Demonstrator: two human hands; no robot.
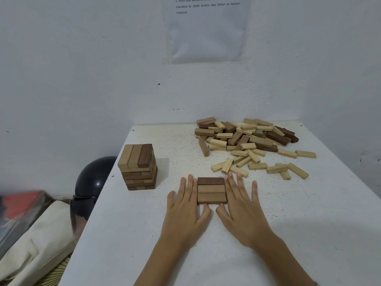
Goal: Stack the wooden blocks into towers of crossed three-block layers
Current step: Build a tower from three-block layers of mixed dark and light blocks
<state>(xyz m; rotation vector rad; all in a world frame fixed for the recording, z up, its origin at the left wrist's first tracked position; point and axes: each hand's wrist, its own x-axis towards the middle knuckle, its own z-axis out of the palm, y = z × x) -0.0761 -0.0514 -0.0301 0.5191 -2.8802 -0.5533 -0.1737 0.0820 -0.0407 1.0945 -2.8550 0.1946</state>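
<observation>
White tabletop (309, 234) bears a three-block layer (211, 191) touched by straight-fingered left grip (185, 209) and right grip (241, 207).

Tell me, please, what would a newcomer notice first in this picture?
Most likely the two open hands, the left hand and the right hand, lying flat on the white table on either side of a flat row of three blocks near the front middle. Next, the tall tower stands at the table's left edge, and a loose pile of blocks sprawls at the far right.
</observation>
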